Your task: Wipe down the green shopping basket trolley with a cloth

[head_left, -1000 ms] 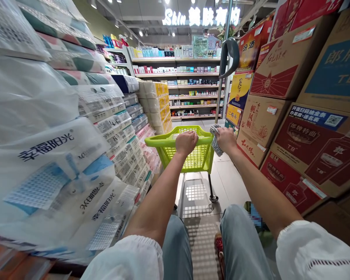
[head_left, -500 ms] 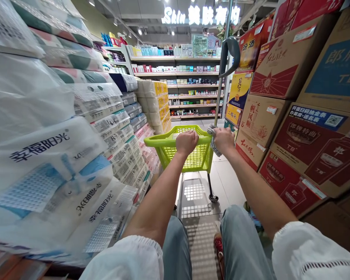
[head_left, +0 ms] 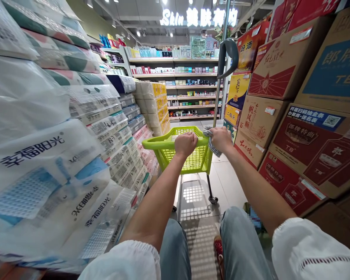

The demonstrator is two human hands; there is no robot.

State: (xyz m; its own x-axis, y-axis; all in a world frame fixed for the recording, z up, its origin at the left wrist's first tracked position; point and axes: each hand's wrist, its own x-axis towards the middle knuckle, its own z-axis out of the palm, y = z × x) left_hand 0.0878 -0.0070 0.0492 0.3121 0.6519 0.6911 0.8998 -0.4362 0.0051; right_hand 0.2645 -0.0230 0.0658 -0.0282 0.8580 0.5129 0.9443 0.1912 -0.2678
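Note:
A lime-green plastic shopping cart (head_left: pixel 160 144) with lattice sides stands in front of me on dark legs with casters. My left hand (head_left: pixel 186 144) is closed over the middle of its near rim. At the cart's right corner, my right hand (head_left: pixel 221 139) is closed on a striped grey-and-white cloth (head_left: pixel 214 147), which touches the rim and hangs down at the corner. A thin metal pole (head_left: pixel 216 103) rises behind my right hand and bears a grey looped handle (head_left: pixel 228 58). Whether my right fingers also grip the pole is hidden.
Packs of tissue paper (head_left: pixel 46 155) are stacked high along the left. Cartons (head_left: pixel 275 70) form a wall on the right. Shelves (head_left: pixel 192 75) of small boxed goods stand across the far end. Between the stacks runs a tiled floor (head_left: pixel 226 179).
My right hand and the cloth have shifted slightly left along the cart's corner. My left hand keeps its place on the rim. The whole view has moved a little.

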